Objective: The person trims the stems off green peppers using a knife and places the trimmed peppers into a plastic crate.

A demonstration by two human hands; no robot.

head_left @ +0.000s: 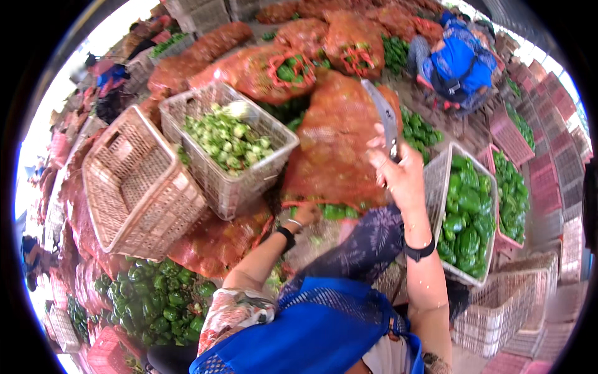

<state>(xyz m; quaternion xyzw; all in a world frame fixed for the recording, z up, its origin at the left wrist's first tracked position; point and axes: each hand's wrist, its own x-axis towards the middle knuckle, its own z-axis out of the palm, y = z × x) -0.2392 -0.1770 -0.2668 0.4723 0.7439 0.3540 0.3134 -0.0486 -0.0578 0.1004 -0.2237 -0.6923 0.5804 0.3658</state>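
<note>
My right hand (403,171) is raised over the right side of a large orange mesh sack (336,140). Closed round a handle, it holds a knife (385,118) with a broad, slightly curved blade pointing up and away. Down at the sack's near edge, my left hand (305,215) appears closed on the mesh, though its fingertips are partly hidden. Right beside it, green bell peppers (338,212) show at the sack's mouth.
A crate of pale green cut pieces (227,137) stands left of the sack, beside a tilted crate (128,187). A pepper-filled crate (464,212) is at my right. Loose peppers (156,302) lie at lower left. A co-worker in blue (458,62) bends at far right.
</note>
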